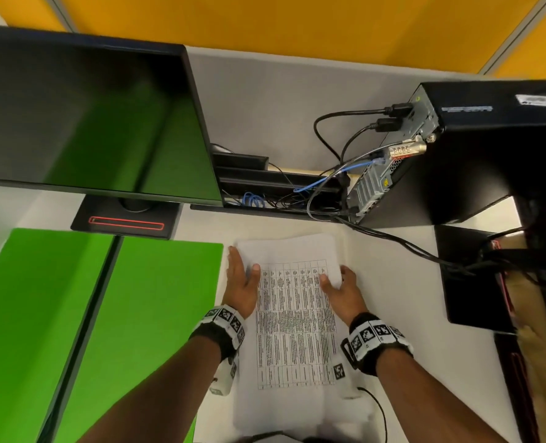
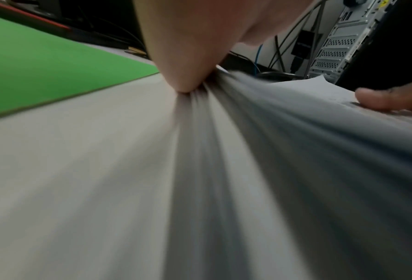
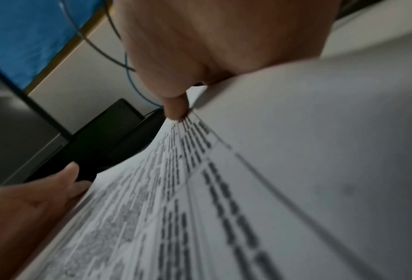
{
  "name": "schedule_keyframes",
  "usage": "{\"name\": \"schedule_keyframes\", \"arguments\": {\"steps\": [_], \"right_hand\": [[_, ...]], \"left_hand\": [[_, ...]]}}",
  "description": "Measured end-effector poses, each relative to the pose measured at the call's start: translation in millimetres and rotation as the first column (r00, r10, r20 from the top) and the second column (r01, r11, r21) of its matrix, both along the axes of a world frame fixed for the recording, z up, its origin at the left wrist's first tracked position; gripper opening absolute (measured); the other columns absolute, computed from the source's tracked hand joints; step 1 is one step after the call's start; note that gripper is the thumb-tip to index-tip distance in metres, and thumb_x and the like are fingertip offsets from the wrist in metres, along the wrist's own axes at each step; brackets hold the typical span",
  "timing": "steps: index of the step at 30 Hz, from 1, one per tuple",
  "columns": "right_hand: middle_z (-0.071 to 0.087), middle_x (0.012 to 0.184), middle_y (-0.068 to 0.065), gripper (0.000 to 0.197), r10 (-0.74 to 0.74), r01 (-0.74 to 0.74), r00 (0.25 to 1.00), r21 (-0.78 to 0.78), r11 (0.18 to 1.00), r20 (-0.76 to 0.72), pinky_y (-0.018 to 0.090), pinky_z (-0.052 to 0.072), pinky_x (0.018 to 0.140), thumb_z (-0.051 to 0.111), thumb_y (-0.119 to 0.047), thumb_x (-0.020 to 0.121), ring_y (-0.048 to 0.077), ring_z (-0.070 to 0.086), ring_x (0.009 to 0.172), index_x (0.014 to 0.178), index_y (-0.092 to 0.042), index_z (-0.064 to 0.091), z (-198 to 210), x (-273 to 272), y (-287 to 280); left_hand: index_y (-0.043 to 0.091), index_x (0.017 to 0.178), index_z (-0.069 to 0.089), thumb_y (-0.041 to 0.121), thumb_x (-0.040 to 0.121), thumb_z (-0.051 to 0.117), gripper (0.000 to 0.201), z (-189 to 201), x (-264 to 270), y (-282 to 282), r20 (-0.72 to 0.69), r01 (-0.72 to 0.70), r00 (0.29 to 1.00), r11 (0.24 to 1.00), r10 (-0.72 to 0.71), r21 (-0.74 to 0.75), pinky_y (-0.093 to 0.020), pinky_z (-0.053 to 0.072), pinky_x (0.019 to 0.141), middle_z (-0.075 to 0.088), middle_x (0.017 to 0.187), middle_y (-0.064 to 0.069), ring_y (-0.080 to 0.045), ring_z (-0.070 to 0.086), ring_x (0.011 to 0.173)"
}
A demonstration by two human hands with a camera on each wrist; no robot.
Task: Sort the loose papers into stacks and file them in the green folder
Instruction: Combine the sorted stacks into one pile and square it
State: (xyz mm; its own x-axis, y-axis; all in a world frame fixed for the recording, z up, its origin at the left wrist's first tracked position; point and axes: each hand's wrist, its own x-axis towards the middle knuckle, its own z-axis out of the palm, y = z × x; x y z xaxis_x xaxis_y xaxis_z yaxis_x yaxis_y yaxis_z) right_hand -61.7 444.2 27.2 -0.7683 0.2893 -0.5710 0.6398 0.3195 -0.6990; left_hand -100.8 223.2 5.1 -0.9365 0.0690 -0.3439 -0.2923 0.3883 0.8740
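Note:
A stack of white papers (image 1: 294, 314) lies mid-desk, a printed table on the top sheet; its layered left edge (image 2: 248, 170) fills the left wrist view. The open green folder (image 1: 121, 314) lies flat just left of it. My left hand (image 1: 241, 282) lies against the stack's left edge with straight fingers, the thumb on the top sheet. At the upper right edge my right hand (image 1: 342, 289) pinches the sheets, with its thumb (image 3: 176, 108) on the print and its fingers hidden behind the paper (image 3: 296, 170). The right hand's fingertips (image 2: 391, 100) also show in the left wrist view.
A dark monitor (image 1: 89, 116) on a black stand (image 1: 124, 222) rises behind the folder. A black computer tower (image 1: 473, 148) with trailing cables (image 1: 393, 238) stands at back right. A flat black object (image 1: 469, 282) lies right of the papers.

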Motion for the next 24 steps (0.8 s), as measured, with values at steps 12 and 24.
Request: {"name": "schedule_keyframes", "arguments": {"steps": [12, 24], "right_hand": [[0.065, 0.117, -0.006, 0.036, -0.177, 0.127, 0.960, -0.225, 0.966, -0.216, 0.034, 0.046, 0.095, 0.062, -0.026, 0.091, 0.007, 0.060, 0.107, 0.125, -0.022, 0.055, 3, 4, 7], [0.053, 0.132, -0.006, 0.059, -0.023, 0.015, 0.999, -0.214, 0.977, -0.035, 0.029, 0.038, 0.095, 0.059, -0.041, 0.091, 0.016, 0.050, 0.122, 0.141, -0.021, 0.036, 11, 15, 5]], "left_hand": [[0.007, 0.132, 0.047, 0.033, 0.097, 0.045, 0.043, 19, 19, -24, 0.108, -0.090, 0.990, 0.995, 0.093, -0.034, -0.028, 0.038, 0.098, 0.056, 0.124, -0.002, -0.014, 0.051, 0.111], [0.013, 0.131, 0.045, 0.023, 0.087, 0.065, 0.049, 21, 46, -20, 0.213, -0.115, 0.973, 0.988, 0.091, 0.100, -0.029, 0.041, 0.091, 0.057, 0.119, -0.002, -0.019, 0.054, 0.109]]}}
